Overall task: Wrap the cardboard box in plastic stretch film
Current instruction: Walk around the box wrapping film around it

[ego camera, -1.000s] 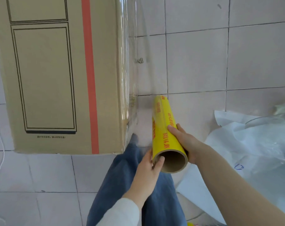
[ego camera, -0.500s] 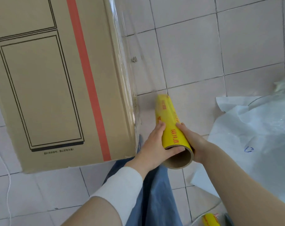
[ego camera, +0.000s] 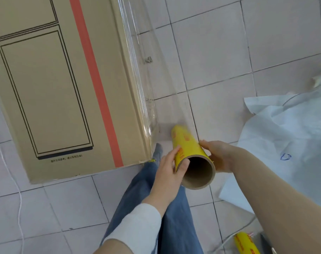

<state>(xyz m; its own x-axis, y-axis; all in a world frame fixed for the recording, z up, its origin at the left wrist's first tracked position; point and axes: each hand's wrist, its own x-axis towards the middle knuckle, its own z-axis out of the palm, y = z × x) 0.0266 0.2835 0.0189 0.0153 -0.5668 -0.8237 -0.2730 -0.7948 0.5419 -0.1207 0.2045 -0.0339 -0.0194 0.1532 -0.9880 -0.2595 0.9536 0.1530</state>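
The box stands on the tiled floor and fills the upper left of the view. It is brown, with an orange stripe and black line frames on the face towards the camera. Clear film lies in creased layers down the box's right edge. From there a taut, see-through sheet of it runs down and right to the roll.

The roll is yellow with red print, just beside the box's near right corner and clear of the floor. Its open cardboard core points at the camera. Both hands hold it near that end. The left hand grips the left side, fingers on the yellow wrap and thumb at the core's rim. The right hand curls round the right side.

A white sleeve covers the left forearm; the right forearm is bare. Below the hands a leg in blue jeans reaches to a grey shoe just beside the box's corner.

A crumpled white sheet with a blue mark lies on the floor at right. A second roll, also yellow, shows at the bottom right edge. A thin white cord trails down the floor at far left.
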